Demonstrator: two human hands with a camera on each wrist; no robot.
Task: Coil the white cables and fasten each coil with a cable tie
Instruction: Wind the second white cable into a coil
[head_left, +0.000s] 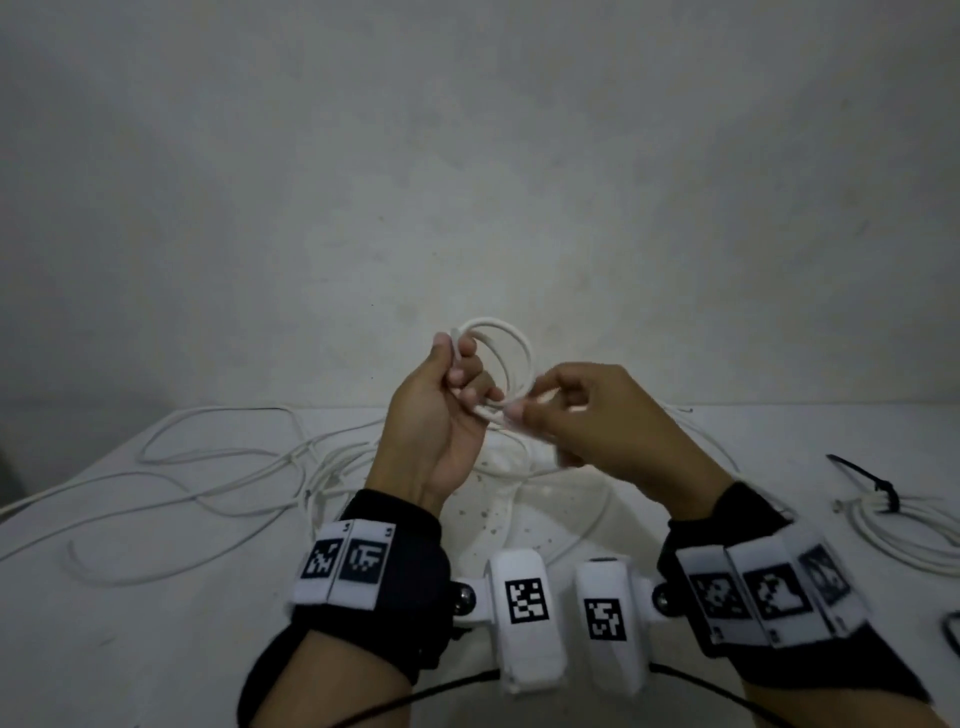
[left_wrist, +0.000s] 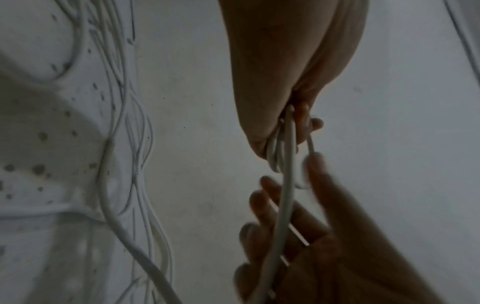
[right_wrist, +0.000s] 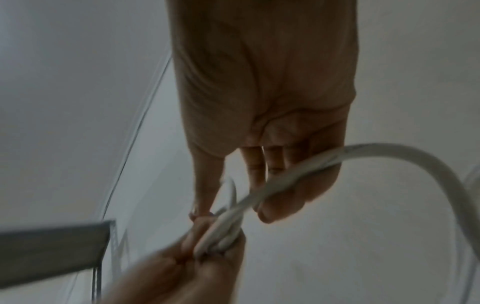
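A small coil of white cable (head_left: 511, 353) is held up above the table, its loops round and upright. My left hand (head_left: 457, 374) grips the coil's left side, fingers curled through the loops (left_wrist: 281, 148). My right hand (head_left: 540, 405) pinches the cable strand at the coil's lower right edge, and the strand runs across its fingers (right_wrist: 285, 181). The cable's free length (right_wrist: 415, 158) trails down to the table. In the right wrist view my left hand (right_wrist: 207, 242) clasps the bundled loops.
Several loose white cables (head_left: 208, 478) sprawl over the white table (head_left: 156, 649) at the left and behind my hands. At the right lies a coiled white cable (head_left: 898, 530) bound with a black cable tie (head_left: 878, 486). A grey wall stands behind.
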